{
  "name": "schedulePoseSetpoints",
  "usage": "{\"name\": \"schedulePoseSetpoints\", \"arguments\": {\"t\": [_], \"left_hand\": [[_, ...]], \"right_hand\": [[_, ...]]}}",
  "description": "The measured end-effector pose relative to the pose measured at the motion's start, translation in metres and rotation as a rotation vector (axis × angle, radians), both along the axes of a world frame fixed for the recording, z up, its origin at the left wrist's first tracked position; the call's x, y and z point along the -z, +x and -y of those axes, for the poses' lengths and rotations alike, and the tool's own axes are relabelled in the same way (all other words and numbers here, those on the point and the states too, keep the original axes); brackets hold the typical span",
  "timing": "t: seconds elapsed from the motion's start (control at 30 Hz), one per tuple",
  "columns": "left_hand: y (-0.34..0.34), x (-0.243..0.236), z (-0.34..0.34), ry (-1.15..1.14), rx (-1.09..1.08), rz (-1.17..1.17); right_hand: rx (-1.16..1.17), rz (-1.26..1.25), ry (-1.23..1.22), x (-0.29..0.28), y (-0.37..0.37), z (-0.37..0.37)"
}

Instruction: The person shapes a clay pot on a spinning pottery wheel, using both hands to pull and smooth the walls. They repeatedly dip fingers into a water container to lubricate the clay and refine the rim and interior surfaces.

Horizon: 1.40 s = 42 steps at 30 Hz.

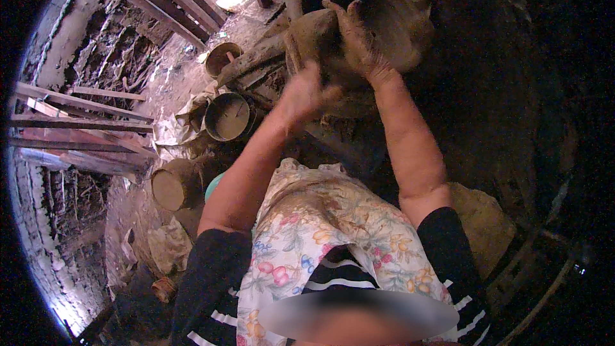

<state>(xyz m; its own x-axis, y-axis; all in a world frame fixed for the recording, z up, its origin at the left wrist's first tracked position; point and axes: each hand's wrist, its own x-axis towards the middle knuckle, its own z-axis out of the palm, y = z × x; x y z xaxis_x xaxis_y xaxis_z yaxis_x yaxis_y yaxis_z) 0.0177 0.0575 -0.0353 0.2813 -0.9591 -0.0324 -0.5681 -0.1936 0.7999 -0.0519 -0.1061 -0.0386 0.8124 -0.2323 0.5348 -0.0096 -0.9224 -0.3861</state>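
Observation:
A large clay vessel with a dark hollow stands at the top, before me. A brown clay lump is at its left rim. My right hand rests against the lump's right side, its long fingers reaching up along it over the hollow, gripping it from that side. My left hand is just below and left of the lump, smeared by motion; whether its fingers grip the lump is unclear.
Round containers and a smaller bucket stand at left beside crumpled sacking. Wooden planks lie farther left. A tan sack is by my right elbow; the right side is dark.

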Motion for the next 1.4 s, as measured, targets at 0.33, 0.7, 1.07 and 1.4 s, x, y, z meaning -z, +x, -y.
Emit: {"name": "schedulePoseSetpoints", "arguments": {"t": [0.33, 0.7, 1.07, 1.4], "left_hand": [[-0.013, 0.058, -0.066, 0.428, 0.188, -0.368], [-0.028, 0.076, -0.079, 0.496, 0.243, -0.36], [-0.028, 0.108, -0.075, 0.282, 0.281, -0.417], [-0.026, 0.11, -0.078, 0.237, 0.298, -0.363]], "right_hand": [[0.142, 0.031, 0.93, -0.043, -0.045, -0.023], [0.557, 0.174, 0.209, -0.021, -0.055, -0.045], [0.593, 0.124, 0.147, -0.027, -0.079, -0.038], [0.266, 0.702, 0.651, -0.019, -0.103, -0.025]]}}
